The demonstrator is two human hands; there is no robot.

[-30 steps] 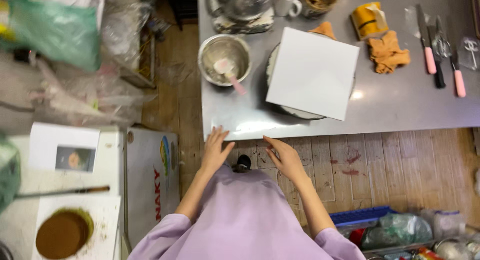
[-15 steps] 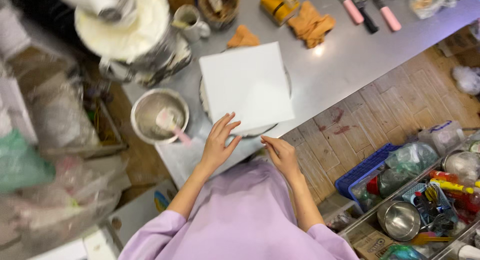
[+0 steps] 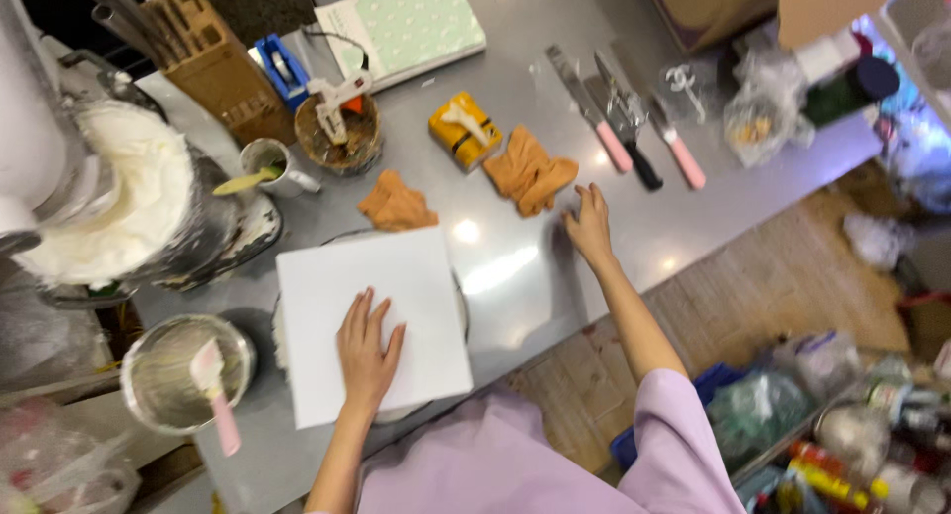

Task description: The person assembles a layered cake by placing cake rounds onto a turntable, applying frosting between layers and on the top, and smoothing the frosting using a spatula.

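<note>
Both hands are spread open: the left hand (image 3: 368, 358) lies flat on the smooth white square board (image 3: 371, 321), which rests on a round stand on the steel table (image 3: 515, 276). The right hand (image 3: 589, 225) reaches, empty, just beside a crumpled orange cloth (image 3: 530, 174).

Person wears a loose lilac top, plain, no print or pattern seen; soft folds across the chest and shoulder; wide short sleeve (image 3: 684, 425) on the right arm ends near the elbow with a plain hem; both forearms bare below that; left hand (image 3: 369, 354) bare, no glove, no ring or watch visible; right hand (image 3: 591, 225) likewise bare, wrist without band or bracelet; nails short, no polish that can be told; left sleeve hidden at frame edge.
</note>
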